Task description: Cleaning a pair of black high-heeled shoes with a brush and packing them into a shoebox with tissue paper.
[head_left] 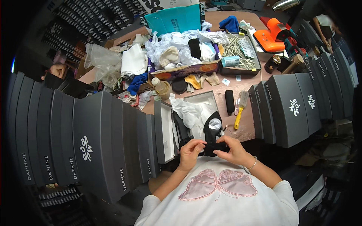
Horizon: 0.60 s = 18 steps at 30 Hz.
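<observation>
Black shoe with pale insole [212,132] over the near edge of the cluttered brown table [247,130], long axis running away from the body; left hand [189,150] and right hand [233,150] both pinching its near end, equally close

Two hands are at work close to the chest, the left hand [191,151] and the right hand [234,150], together on one black shoe [213,132]. One open grey box [200,113] lies on the counter [247,126], with one sheet of white tissue paper [188,113] in it. Beside it lie one yellow-handled brush [240,110] and one black roll [229,101]. Further back there is one orange tool [272,34], one teal paper bag [177,20] and one blue cloth [229,23]. The closed grey boxes stand in two rows, about ten on the left [94,143] and about eight on the right [290,107]; the exact count is hard to tell.
</observation>
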Each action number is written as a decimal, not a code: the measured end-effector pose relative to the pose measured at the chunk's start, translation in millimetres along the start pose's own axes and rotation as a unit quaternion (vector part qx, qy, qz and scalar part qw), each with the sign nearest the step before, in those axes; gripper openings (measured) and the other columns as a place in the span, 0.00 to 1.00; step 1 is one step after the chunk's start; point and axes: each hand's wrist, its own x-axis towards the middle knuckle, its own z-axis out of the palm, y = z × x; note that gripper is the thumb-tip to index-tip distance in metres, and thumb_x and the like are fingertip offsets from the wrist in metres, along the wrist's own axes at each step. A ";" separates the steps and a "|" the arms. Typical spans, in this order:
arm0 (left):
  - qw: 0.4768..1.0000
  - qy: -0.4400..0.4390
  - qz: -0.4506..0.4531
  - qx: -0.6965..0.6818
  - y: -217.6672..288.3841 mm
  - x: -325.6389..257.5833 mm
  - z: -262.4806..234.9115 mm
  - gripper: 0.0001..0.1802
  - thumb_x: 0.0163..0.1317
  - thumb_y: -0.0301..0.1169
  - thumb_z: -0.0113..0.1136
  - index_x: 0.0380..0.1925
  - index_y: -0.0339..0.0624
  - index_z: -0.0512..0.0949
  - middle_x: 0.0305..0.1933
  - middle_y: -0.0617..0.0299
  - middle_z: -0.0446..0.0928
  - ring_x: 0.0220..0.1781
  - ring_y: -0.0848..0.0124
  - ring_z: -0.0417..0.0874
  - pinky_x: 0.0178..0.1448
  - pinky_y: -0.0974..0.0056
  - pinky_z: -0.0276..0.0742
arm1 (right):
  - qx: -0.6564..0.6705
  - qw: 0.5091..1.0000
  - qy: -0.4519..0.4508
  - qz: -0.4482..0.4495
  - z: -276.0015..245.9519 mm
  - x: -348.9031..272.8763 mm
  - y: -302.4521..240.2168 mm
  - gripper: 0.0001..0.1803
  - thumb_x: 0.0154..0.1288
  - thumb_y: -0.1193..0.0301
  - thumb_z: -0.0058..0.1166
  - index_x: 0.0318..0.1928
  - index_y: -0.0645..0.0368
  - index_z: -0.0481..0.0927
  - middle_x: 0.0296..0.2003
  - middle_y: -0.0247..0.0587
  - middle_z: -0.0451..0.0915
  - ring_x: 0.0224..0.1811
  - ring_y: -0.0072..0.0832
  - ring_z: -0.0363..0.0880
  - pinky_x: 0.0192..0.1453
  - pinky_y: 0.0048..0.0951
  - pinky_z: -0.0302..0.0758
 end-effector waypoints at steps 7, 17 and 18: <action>0.919 -0.021 -0.318 -0.233 -20.0 1.4 0.4 0.37 0.67 0.44 0.57 0.69 0.44 0.51 0.59 0.59 0.69 0.63 0.70 0.69 0.64 0.56 0.65 | -0.079 0.976 -0.163 -0.122 8.3 -8.8 -7.7 0.18 0.52 0.71 0.64 0.42 0.61 0.73 0.37 0.42 0.77 0.39 0.35 0.79 0.44 0.33 0.74; 0.994 0.041 0.008 -0.103 18.4 66.9 21.9 0.44 0.60 0.19 0.51 0.73 0.48 0.40 0.54 0.50 0.71 0.45 0.65 0.82 0.45 0.62 0.84 | 0.262 0.917 -0.045 0.298 -8.8 -53.7 54.2 0.19 0.69 0.63 0.54 0.52 0.64 0.77 0.40 0.39 0.81 0.47 0.22 0.79 0.50 0.25 0.76; 0.996 0.009 0.010 -0.093 27.0 69.3 22.3 0.45 0.61 0.22 0.51 0.73 0.47 0.38 0.62 0.50 0.65 0.52 0.62 0.80 0.53 0.62 0.80 | 0.335 0.883 -0.063 0.321 2.0 -51.0 55.4 0.21 0.71 0.60 0.51 0.54 0.64 0.76 0.42 0.39 0.81 0.47 0.22 0.79 0.52 0.25 0.75</action>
